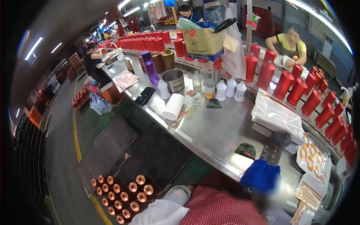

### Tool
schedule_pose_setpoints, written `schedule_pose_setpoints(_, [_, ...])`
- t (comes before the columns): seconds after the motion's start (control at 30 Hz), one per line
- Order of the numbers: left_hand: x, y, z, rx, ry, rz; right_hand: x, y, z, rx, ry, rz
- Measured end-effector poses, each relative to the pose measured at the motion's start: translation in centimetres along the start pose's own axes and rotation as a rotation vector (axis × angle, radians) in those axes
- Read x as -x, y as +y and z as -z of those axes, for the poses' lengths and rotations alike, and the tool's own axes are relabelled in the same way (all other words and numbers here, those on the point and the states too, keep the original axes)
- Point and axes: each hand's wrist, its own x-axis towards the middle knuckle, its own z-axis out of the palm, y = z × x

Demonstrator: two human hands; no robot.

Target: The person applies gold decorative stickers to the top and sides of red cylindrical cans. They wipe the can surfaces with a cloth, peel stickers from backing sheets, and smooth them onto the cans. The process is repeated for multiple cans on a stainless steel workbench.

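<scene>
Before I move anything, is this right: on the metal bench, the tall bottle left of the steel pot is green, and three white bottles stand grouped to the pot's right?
Not quite: the head view shows the tall bottle left of the steel pot is purple, not green. The rest stands.

Cloth [260,173] seemingly at edge of table [225,127]

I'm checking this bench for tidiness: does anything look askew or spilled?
Only mildly: the white roll lies on its side near the front edge of the metal bench, while the three white bottles to its right stand upright. No spill is evident.
</scene>
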Motion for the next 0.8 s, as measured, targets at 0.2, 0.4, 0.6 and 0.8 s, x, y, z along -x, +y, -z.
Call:
schedule_pose_setpoints(0.2, [-1.4, 1.2, 2.5, 0.176, 0.143, -0.053, -2.1, -1.7, 1.1, -0.029, 0.034, 0.012])
schedule_pose_setpoints(0.4, [-2.8, 1.0, 6.5, 0.548, 0.285, -0.174, -2.8, -2.0, 1.5, -0.052, 0.061, 0.029])
schedule_pose_setpoints(0.6, [-4.5, 1.7, 7.7, 0.951, 0.393, -0.330, -3.0, -1.4, 2.2, -0.059, 0.072, 0.047])
schedule_pose_setpoints(0.8, [-5.2, 1.1, 7.1, 0.757, 0.697, -0.353, -3.5, -1.1, 3.0, -0.046, 0.071, 0.066])
